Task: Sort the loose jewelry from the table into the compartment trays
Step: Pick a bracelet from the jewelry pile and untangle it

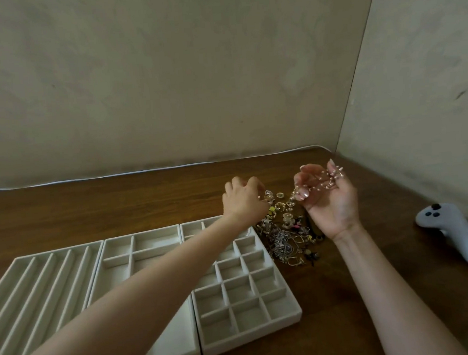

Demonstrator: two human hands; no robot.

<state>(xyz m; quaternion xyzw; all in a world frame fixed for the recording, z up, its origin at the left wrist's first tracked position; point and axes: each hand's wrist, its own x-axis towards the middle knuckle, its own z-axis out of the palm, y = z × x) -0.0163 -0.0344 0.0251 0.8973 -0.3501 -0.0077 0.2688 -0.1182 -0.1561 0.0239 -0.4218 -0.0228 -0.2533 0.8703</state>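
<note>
Head view, entries as I read them.

- **Right hand** (330, 197): palm up, fingers curled round a beaded strand (330, 180).
- **Left hand** (245, 199): knuckles up, fingertips down in the far edge of the jewelry pile (288, 237). I cannot tell whether it pinches a piece.
- **Pile:** on the table between the two wrists.
- **Grid tray** (247, 291): under the left forearm.
- **Advice:** I would check the strand for snagged chains, then lay it whole into one roomy compartment rather than drop it.

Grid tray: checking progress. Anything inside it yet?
In the grid tray, visible cells look empty. The left arm covers several far-left cells, so those can't be checked.
</note>
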